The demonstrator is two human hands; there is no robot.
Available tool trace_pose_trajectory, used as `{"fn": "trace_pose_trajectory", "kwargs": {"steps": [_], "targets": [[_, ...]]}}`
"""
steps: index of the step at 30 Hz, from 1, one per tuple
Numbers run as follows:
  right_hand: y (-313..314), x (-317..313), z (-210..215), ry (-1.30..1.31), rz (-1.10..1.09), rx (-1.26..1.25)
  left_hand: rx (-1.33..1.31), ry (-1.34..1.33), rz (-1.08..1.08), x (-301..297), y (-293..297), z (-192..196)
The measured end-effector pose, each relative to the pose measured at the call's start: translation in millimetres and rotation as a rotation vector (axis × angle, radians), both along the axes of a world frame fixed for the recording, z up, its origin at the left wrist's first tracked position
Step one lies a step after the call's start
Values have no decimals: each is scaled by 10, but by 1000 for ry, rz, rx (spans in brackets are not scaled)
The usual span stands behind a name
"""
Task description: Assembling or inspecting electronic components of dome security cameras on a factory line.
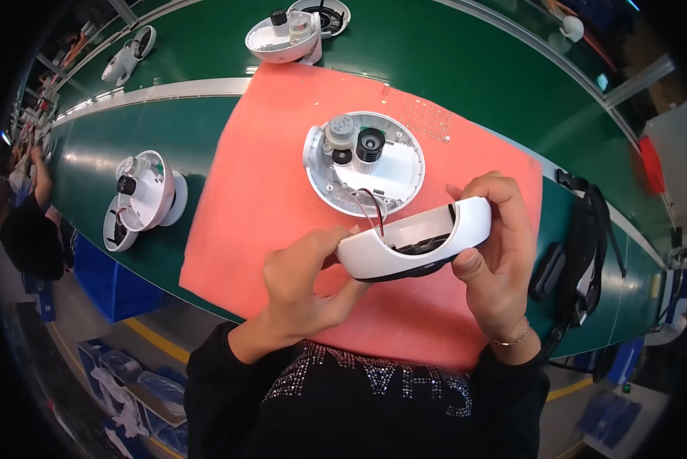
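Between both hands I hold up a white plastic housing cover (416, 241) with a dark underside and a rounded notch in its near wall. My left hand (305, 279) grips its left end, thumb and fingers closed on it. Around the right end wrap the fingers of my right hand (500, 241), the thumb pressing its near wall. Thin red and black wires run from the cover to an open round white housing (393, 164) just beyond it. That housing lies on a pink foam mat (244, 214) and carries a grey motor (342, 130) and a black lens-like cylinder (370, 143).
Many small screws (424, 118) dot the mat's far right. Similar opened white units stand at the far edge (282, 44), on the left (148, 191) and far left (129, 57). A black strap bundle (588, 260) lies at right. Blue bins (106, 279) sit below left, near another person (34, 229).
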State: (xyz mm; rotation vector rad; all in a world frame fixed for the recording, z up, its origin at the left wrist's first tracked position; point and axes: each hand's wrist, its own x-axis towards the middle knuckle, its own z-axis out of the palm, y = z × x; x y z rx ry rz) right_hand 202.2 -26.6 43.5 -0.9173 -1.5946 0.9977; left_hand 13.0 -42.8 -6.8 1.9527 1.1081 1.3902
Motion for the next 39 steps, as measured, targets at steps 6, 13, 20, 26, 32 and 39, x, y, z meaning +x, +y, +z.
{"fn": "trace_pose_trajectory", "kwargs": {"steps": [6,13,20,26,32,39], "targets": [[19,-3,79,-103,17,9,-24,-29,10,12,17,-19],[31,38,-3,-96,67,63,40,18,3,-1,18,-13],[12,1,-42,-93,-72,67,58,37,27,47,68,-10],[36,6,-44,-247,-135,255,56,5,27,106,62,38],[57,95,-9,-357,-59,259,68,-6,1,110,87,39],[493,269,38,51,60,-196,-749,-507,-153,-122,285,336]]}}
